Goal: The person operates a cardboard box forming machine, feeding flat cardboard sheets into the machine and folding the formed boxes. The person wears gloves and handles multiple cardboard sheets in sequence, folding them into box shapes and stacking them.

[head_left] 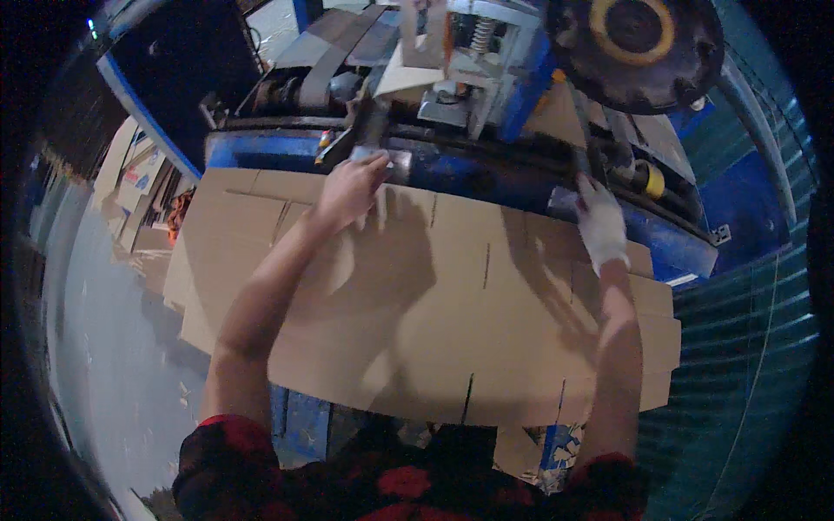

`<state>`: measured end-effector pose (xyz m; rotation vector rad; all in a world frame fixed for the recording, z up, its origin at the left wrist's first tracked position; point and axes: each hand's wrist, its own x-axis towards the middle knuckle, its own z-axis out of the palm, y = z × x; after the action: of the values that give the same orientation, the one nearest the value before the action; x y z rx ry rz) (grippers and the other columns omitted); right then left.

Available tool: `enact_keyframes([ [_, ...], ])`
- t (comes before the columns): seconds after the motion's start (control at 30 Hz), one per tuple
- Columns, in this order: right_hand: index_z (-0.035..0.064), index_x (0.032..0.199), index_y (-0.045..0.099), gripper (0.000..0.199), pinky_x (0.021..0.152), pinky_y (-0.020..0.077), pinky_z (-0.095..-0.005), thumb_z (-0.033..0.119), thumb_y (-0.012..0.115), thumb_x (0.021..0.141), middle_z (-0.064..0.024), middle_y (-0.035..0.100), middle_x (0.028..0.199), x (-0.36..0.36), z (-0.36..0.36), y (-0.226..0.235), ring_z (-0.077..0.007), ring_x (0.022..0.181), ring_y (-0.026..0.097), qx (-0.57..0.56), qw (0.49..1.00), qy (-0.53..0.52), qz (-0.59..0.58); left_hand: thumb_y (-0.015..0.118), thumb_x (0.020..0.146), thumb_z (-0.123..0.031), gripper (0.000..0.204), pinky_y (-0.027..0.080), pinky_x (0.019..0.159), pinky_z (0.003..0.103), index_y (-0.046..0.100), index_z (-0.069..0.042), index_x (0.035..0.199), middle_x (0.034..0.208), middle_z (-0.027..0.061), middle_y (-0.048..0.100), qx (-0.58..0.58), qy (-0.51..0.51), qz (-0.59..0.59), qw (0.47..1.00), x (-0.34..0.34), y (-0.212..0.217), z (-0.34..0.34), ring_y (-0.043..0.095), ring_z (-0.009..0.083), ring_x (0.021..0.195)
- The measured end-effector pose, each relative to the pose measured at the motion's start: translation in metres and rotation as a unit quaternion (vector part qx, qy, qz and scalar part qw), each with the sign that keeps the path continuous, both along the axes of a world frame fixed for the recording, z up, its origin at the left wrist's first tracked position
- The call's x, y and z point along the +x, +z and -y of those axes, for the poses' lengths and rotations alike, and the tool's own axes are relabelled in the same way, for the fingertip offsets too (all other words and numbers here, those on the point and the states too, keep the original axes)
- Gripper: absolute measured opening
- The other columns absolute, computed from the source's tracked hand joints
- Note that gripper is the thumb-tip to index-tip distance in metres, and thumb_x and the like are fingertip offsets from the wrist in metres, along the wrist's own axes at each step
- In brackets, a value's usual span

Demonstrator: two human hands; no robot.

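Red-and-black plaid sleeves lie at five and seven o'clock; at centre, slotted cardboard blanks, seemingly layered, look light, stiff, best held by opposite edges. Left hand, fingers curled, sits toward eleven; gloved right hand, fingers nearly straight, toward two; whether either grips anything, I cannot tell. No writing is legible on the cardboard

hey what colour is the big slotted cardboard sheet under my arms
The cardboard sheet is tan-brown, seen best in the head view.
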<state>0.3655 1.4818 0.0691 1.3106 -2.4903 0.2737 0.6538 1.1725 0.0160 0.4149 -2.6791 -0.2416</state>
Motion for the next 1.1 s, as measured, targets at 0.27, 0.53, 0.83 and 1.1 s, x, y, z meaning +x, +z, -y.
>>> enact_keyframes([
  [0.27,0.0051,0.133,0.046,0.050,0.108,0.0271,-0.0432,0.016,0.059,0.086,-0.0169,0.048,0.133,0.145,-0.213,-0.019,-0.0343,0.127,0.041,0.118,0.978,-0.173,0.004,0.061,0.084,-0.041,0.063,0.034,0.103,0.042,0.047,0.000,0.130,0.134,0.0199,0.047,0.085,0.463,0.131,0.872,0.334,-0.014,-0.021,0.041,0.0371,0.125],
  [0.53,0.0009,0.130,0.046,0.051,0.107,0.0298,-0.0421,0.020,0.062,0.085,-0.0124,0.046,0.135,0.225,-0.305,-0.054,-0.0314,0.126,0.040,-0.269,0.822,-0.477,-0.157,0.073,0.073,-0.037,0.065,0.040,0.094,0.043,0.052,0.001,0.121,0.118,0.0226,0.053,0.160,0.401,0.061,0.900,0.374,-0.035,-0.032,0.049,0.0381,0.113],
  [0.83,0.0017,0.114,0.056,0.031,0.086,0.0491,-0.0330,-0.002,0.059,0.084,-0.0086,0.059,0.112,0.251,-0.306,-0.020,-0.0190,0.096,0.059,-0.616,0.726,-0.163,0.259,0.074,0.074,-0.011,0.042,0.047,0.078,0.034,0.057,0.001,0.110,0.102,0.0105,0.062,0.278,0.226,-0.211,0.909,0.336,0.049,-0.086,0.057,0.0196,0.088],
  [1.1,0.0214,0.115,0.060,0.034,0.093,0.0404,-0.0542,0.016,0.058,0.082,-0.0097,0.058,0.120,0.258,-0.171,-0.049,-0.0325,0.107,0.058,0.071,0.983,0.068,-0.154,0.058,0.077,0.008,0.044,0.045,0.089,0.036,0.053,0.002,0.120,0.122,0.0171,0.056,0.175,0.063,-0.109,0.976,0.241,-0.018,-0.154,0.055,0.0303,0.110],
])
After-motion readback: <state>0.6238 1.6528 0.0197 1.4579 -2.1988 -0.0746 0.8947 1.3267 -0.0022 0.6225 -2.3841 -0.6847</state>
